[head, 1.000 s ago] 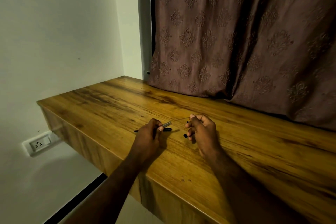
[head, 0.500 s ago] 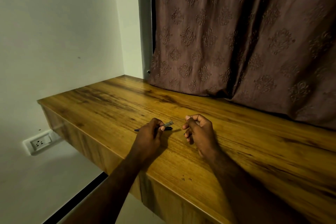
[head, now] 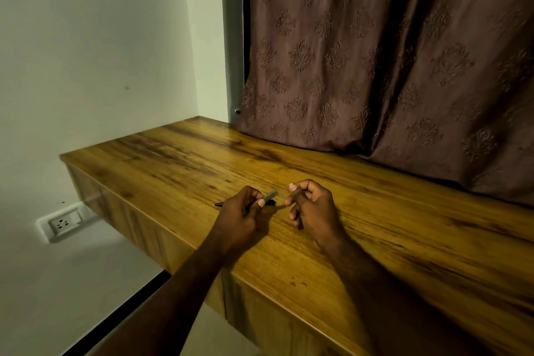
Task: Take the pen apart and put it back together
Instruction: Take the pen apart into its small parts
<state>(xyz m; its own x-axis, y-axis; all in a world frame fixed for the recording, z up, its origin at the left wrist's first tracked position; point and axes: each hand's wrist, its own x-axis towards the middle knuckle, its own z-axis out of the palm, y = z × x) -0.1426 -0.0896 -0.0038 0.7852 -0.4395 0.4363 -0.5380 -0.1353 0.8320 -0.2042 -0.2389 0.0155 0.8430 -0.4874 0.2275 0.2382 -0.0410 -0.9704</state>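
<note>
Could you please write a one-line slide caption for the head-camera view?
Over a wooden desk, the left hand holds a grey pen barrel while the right hand stays curled beside it.

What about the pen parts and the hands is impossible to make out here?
Head view only:
- Right hand: curled fingers hide whatever it pinches.
- Grey metallic pen piece: its lower end is hidden inside the left hand.
- Thin black pen part on the wooden desk: its middle is behind the left hand; too small to identify.

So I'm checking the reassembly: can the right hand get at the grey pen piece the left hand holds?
Probably yes: the right hand sits just beside the grey pen piece, whose free end points toward it, with nothing between.
</note>
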